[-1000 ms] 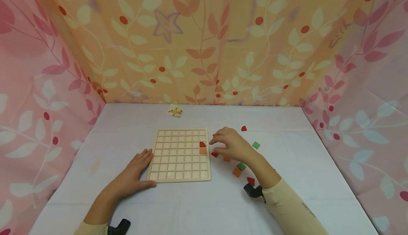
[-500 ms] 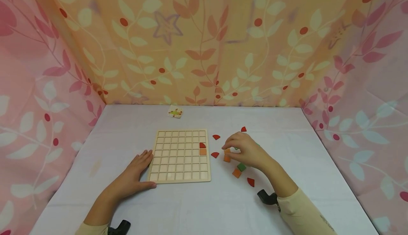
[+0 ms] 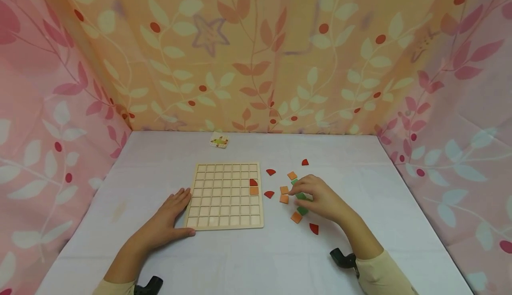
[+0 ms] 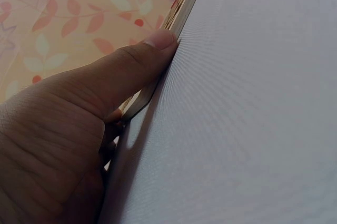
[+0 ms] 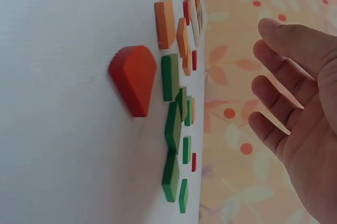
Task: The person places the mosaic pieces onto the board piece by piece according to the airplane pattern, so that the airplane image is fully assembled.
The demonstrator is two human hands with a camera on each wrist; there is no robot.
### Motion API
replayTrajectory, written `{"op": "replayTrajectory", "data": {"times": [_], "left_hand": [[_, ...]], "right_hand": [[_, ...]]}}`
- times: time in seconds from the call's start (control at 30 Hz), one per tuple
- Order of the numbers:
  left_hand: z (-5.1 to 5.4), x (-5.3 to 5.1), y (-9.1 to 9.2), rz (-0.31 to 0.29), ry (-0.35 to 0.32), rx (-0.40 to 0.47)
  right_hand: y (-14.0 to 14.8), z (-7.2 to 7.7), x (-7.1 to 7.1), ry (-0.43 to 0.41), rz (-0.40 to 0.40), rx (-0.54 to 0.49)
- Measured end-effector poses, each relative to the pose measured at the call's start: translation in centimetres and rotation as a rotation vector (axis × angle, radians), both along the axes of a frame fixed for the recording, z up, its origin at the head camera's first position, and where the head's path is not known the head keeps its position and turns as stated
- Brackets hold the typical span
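Observation:
A square wooden grid board (image 3: 224,197) lies on the white table; a red quarter piece (image 3: 254,182) sits in one cell with an orange square (image 3: 254,190) in the cell just below. The left hand (image 3: 166,219) rests at the board's left edge, fingers extended; its thumb touches the edge in the left wrist view. Right of the board, the right hand (image 3: 320,199) hovers over green pieces (image 3: 301,196), partly covering them. In the right wrist view the right hand (image 5: 305,92) has relaxed fingers and holds nothing, with a red piece (image 5: 136,76) and green pieces (image 5: 170,76) beside it.
Loose orange squares (image 3: 296,217) and red quarter pieces (image 3: 314,229) lie scattered between the board and the right arm. A small patterned card (image 3: 219,140) lies behind the board. Floral cloth (image 3: 256,64) stands at the back and both sides.
The right hand has moved right and toward the front, away from the board's right edge, uncovering red and orange pieces. The left hand and the board have stayed in place.

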State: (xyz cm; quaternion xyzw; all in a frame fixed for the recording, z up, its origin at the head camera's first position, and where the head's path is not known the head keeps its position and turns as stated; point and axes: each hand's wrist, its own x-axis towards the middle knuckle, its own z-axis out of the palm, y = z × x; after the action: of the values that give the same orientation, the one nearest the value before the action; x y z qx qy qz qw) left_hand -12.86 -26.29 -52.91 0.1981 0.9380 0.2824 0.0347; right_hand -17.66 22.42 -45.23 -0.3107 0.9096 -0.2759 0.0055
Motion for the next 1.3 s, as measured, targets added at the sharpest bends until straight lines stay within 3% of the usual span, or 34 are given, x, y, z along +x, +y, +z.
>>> {"op": "replayTrajectory", "data": {"times": [0.5, 1.3], "left_hand": [[0.1, -0.1, -0.1, -0.03, 0.038, 0.021], [0.2, -0.1, 0.0, -0.014, 0.011, 0.01]], "right_hand": [[1.1, -2.1, 0.2, -0.098, 0.033, -0.057], [1.6, -3.4, 0.6, -0.111, 0.068, -0.018]]}}
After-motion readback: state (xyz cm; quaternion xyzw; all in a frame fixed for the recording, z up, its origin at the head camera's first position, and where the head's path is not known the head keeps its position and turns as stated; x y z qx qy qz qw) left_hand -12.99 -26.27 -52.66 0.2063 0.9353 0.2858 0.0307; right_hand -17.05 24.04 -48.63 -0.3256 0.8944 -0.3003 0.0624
